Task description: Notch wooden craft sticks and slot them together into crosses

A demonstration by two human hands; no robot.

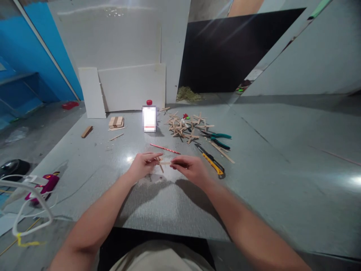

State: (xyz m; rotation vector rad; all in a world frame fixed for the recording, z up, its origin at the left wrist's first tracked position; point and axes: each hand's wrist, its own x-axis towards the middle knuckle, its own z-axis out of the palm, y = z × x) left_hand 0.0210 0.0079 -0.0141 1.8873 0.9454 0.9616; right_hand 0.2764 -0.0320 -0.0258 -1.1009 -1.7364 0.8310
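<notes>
Near the middle of the table, my left hand (145, 164) pinches a small piece made of crossed wooden craft sticks (161, 167). My right hand (188, 166) grips the right end of a stick in the same piece with thumb and fingers. The fingers partly cover the joint, so how the sticks are fixed cannot be made out. Just beyond both hands lies a red patterned pencil (165, 148). To the right of my right hand rests a yellow and black utility knife (211, 162).
Several star-shaped stick pieces (183, 128) are heaped beyond the hands, beside teal-handled pliers (221, 139). A red-capped bottle (149, 117) stands left of them. Farther left are a stack of craft sticks (116, 122) and a wooden block (87, 131). A magenta glue gun (45, 187) lies at the left edge.
</notes>
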